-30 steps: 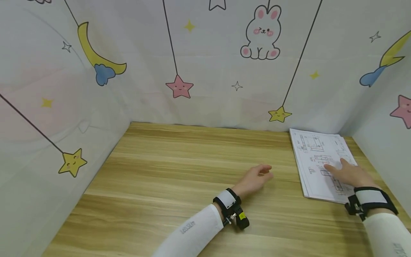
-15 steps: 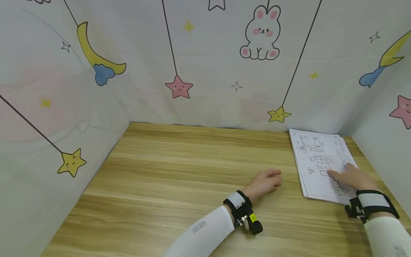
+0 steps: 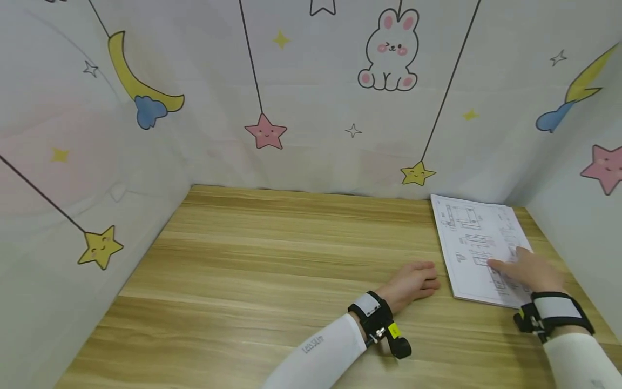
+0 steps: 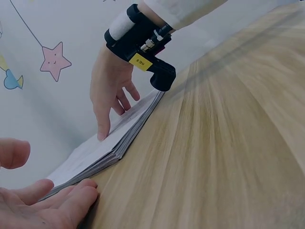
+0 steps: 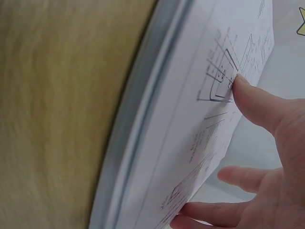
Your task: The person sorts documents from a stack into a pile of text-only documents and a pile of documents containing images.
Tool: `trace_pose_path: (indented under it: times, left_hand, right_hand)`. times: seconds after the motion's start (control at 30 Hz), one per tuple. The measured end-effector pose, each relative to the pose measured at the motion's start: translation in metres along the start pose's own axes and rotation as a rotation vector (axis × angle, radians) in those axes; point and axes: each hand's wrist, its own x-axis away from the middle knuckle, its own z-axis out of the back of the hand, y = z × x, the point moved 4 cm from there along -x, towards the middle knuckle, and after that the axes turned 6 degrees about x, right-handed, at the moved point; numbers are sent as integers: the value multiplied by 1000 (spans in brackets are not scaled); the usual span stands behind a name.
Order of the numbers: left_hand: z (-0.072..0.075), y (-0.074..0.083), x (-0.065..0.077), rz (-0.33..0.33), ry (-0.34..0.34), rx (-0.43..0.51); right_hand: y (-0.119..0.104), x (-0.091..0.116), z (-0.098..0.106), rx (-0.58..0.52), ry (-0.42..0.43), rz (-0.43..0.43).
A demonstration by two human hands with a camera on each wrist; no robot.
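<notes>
One wood-grain tabletop [image 3: 272, 259] carries one stack of white, line-printed paper sheets [image 3: 468, 275], whose number cannot be told. One bare left hand [image 3: 410, 283] and one bare right hand [image 3: 532, 270] come with two white fabric sleeves [image 3: 318, 354], two black-and-white wrist straps [image 3: 559, 309] and two black wrist cameras [image 3: 399, 347]. Across three white printed walls [image 3: 311, 167], the head view shows one white rabbit [image 3: 389, 54], two pink five-pointed stars [image 3: 265, 131], two yellow five-pointed stars [image 3: 100, 248], three small yellow four-pointed stars [image 3: 60, 155] and three small outlined four-pointed stars [image 3: 353, 131].
</notes>
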Motion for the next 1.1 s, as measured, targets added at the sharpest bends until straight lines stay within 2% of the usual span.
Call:
trace_pose_path:
  times: [0.33, 0.73, 1.1]
  left_hand:
    - [-5, -4, -4, 4, 2, 49]
    - [-11, -5, -13, 5, 1, 26]
    - [-24, -6, -23, 7, 56, -13]
  right_hand:
    - [-6, 0, -2, -78, -13, -42]
    - [-9, 7, -2, -86, 54, -70]
    - [-9, 7, -5, -97, 82, -59]
